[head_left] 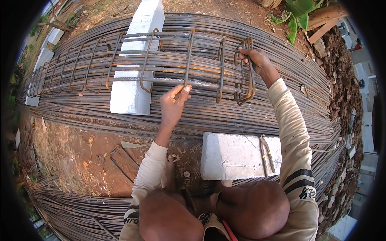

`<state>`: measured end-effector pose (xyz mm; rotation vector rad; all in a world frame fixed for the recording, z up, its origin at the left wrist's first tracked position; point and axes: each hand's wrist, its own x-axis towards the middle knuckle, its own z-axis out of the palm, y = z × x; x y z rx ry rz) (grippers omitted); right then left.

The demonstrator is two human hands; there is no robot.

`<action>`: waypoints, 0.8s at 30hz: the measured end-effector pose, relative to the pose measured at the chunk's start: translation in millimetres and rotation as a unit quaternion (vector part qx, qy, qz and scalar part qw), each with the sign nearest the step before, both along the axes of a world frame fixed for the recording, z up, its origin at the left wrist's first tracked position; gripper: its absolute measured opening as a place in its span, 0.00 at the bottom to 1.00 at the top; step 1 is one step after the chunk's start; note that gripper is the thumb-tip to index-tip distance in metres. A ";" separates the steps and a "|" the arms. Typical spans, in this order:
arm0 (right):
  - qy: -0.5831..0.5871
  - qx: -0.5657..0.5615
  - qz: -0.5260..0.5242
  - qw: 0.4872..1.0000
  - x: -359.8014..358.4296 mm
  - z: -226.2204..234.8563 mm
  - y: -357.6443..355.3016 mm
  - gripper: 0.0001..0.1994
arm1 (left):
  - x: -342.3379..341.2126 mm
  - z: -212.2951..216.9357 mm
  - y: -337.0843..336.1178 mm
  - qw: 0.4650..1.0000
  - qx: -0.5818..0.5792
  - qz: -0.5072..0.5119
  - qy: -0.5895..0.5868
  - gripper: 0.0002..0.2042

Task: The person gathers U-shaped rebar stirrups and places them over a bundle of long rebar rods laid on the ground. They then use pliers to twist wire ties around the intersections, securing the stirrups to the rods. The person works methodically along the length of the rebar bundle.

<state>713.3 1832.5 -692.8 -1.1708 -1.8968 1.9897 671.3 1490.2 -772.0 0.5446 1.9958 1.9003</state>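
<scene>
Left hand [173,102] pinches a rusty steel stirrup [187,60] at twelve o'clock; right hand [254,57] grips a bunch of rusty rectangular stirrups [245,86] at one o'clock.

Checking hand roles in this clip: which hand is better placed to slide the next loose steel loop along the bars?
Probably the right hand: it already grips the bunched loops at the bars' end. The left hand is pinching a loop already placed.

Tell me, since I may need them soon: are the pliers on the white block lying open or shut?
Open. The pliers lie flat on the white block, their two handles spread apart toward its near edge.
</scene>
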 end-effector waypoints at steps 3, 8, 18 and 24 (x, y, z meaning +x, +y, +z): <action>-0.022 -0.003 0.004 1.000 18.2 -3.0 15.5 0.08 | 0.8 -0.1 -1.1 1.000 -0.009 0.012 0.001 0.16; -0.071 0.039 0.011 0.997 52.6 -2.7 39.2 0.12 | 13.0 -10.0 -2.7 0.974 -0.098 0.151 0.136 0.18; 0.032 -0.044 -0.015 0.998 72.9 -15.7 57.1 0.11 | 67.2 7.1 58.0 0.997 -0.019 -0.079 -0.005 0.22; -0.021 0.106 -0.046 0.993 63.2 -2.7 40.3 0.12 | 74.7 8.3 74.3 0.997 -0.016 -0.064 0.037 0.16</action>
